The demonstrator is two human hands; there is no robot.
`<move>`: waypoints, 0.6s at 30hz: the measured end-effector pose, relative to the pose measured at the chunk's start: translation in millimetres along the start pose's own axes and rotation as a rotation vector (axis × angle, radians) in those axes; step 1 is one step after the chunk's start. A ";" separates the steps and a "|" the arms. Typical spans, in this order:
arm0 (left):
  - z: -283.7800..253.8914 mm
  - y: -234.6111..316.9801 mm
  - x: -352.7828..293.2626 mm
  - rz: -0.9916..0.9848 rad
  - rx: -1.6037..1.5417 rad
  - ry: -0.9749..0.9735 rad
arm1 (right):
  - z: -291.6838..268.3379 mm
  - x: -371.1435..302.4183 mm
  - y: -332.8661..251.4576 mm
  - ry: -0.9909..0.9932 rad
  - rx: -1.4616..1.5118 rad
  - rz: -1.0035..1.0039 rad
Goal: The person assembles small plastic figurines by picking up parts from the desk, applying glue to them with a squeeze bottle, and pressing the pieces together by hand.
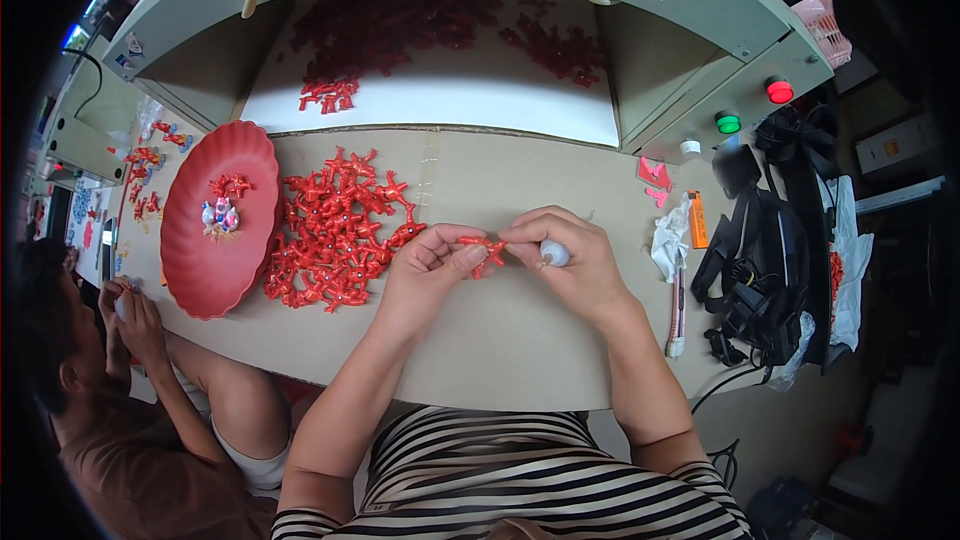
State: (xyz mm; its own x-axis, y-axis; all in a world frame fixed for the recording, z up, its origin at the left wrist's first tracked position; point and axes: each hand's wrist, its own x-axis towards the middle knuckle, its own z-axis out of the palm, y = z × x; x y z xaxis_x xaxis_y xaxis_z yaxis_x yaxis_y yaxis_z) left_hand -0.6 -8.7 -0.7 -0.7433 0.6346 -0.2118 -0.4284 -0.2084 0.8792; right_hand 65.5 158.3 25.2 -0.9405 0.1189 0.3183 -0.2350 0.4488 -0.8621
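A small red plastic figure [488, 253] with stubby limbs is pinched between the thumb and fingers of my left hand [425, 265]. My right hand [582, 262] curls around a small whitish squeeze bottle [554, 254], its rounded end showing at the palm. The right thumb and index fingertips meet close to the figure's right side; whether they touch it I cannot tell. Just left of my left hand spreads a heap of similar red figures [335, 235]. Beyond the heap, a red scalloped tray [180, 265] holds a red figure and some white, blue and pink pieces.
Ahead stands a grey-green cabinet [690, 0] with more red pieces [390, 25] inside and red and green buttons. A crumpled white tissue [671, 240], an orange box [697, 220] and black straps [760, 250] lie right. A co-worker [130, 420] sits at left, hands raised.
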 end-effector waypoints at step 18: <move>-0.9 0.2 -0.4 -0.018 -0.040 0.000 | 1.2 0.0 -0.1 -0.008 0.007 0.013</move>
State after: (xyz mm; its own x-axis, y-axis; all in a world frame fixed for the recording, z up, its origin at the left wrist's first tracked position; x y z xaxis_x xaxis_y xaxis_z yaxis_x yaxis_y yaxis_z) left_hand -0.8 -9.7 -0.8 -0.7356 0.6381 -0.2274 -0.4620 -0.2269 0.8574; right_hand 65.2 157.2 24.8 -0.9454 0.1171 0.3040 -0.2247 0.4415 -0.8687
